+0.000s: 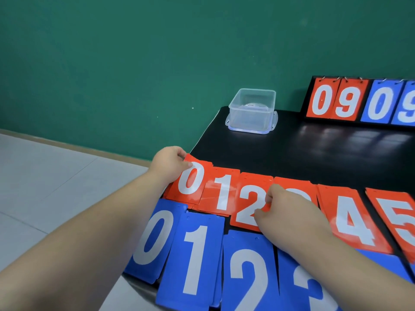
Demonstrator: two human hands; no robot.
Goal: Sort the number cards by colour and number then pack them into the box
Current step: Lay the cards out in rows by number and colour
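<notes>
**Head view.** Two rows of number cards lay on the near part of the black table (pixel 314 149): a farther red row and a nearer blue row, each rising in number from left to right. The left hand (pixel 169 163) gripped the far left corner of the red 0 card (pixel 190 181), its fingers curled over the edge. The right hand (pixel 286 205) pinched the right edge of the red 2 card (pixel 247 207) between thumb and forefinger, and lay over the red 3 card (pixel 298 187). The clear box (pixel 251 108) stood at the table's far left corner, well apart from both rows, with no cards in it.

**Step in hand, as judged:** gathering the red row in order. This would go well if each card were slid onto its neighbour so the sequence held. The edges should be squared before lifting. The blue 1 card (pixel 195 254), lying just near of the red row, should not be dragged along.

**Limits of view:**
- The digit on the red 3 card was almost wholly covered by the right hand.
- Layered edges showed at the red 0 card, but whether each place held one card or a stack could not be settled.
- Both rows ran out of frame on the right, past the red 5 card (pixel 397 218).
- The right forearm hid the blue cards beneath it.
- The scoreboard (pixel 350 99) at the far right was cropped.
- A pale shape seen through the box could not be identified.
</notes>
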